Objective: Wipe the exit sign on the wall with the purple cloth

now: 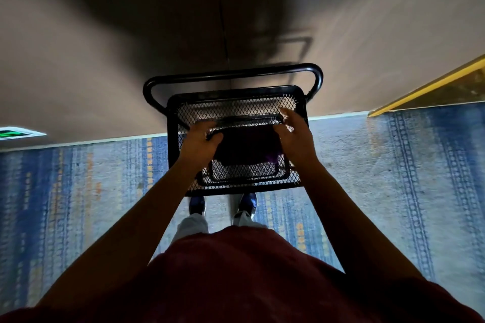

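Purple cloth (245, 147) lies in the mesh cart (236, 102) tray between both hands; left hand (200, 143) grips its edge, right hand (295, 136) hovers loosely uncurled.

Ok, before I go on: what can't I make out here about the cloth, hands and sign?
- purple cloth: dark in the cart; edges hidden by both hands.
- left hand: fingers on the cloth; grip unclear, blurred.
- right hand: fingers blurred; contact unclear.
- exit sign: cut by the left edge, lettering unreadable.
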{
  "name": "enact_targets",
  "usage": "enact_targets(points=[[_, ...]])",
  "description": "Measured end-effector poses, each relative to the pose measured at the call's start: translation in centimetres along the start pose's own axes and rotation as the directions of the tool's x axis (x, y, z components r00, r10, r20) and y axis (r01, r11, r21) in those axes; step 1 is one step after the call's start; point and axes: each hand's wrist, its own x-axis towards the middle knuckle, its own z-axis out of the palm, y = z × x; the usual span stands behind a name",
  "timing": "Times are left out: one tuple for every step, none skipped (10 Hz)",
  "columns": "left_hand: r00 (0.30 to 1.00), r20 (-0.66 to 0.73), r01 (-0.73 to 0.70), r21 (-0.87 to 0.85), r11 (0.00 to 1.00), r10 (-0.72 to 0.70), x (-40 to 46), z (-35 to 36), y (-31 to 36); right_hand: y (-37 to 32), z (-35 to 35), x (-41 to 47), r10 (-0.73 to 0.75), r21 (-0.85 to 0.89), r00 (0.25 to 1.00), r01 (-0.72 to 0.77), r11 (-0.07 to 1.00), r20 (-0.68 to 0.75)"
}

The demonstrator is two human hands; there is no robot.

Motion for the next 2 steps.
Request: enact_targets(points=[[0.991,-0.072,-0.113,0.009,0.994,0.113,-1.5,-2.1,1.7,-2.3,-0.3,-1.0,-0.074,-0.026,0.997,0.075,0.997,0.007],[0.972,-0.107,-0.212,0.000,0.977,0.210,-2.5,-4.1,3.5,-4.4,-0.4,-2.0,-0.147,0.006,0.989,0.147,0.989,-0.021]])
